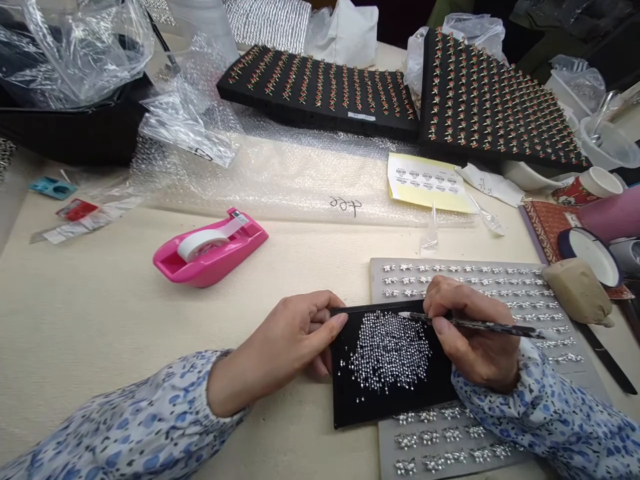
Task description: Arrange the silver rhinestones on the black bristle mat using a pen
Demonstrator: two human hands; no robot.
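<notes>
My left hand [303, 333] grips the left edge of a black tray [350, 407], thumb on top and fingers curled beneath. A dense patch of tiny shiny rhinestones [390, 350] covers the tray's middle, with a few stray ones at its left. My right hand [473, 330] pinches a slim dark pen-like stick [493, 326]. Its pale pointed tip is at the upper edge of the rhinestones; whether it touches one I cannot tell. Under the tray lies a grey foam board [377, 267] with rows of silver flower-shaped jewelry pieces [453, 433], partly hidden by the tray and my right arm.
A pink tape dispenser [210, 250] stands left of the tray. Behind are bubble wrap [280, 180], a yellow-backed label sheet [430, 183] and two black foam boards [320, 87] with red-and-green pieces. At right sit a beige lump [577, 290], a paper cup [593, 187] and a dark blade-like strip [607, 360].
</notes>
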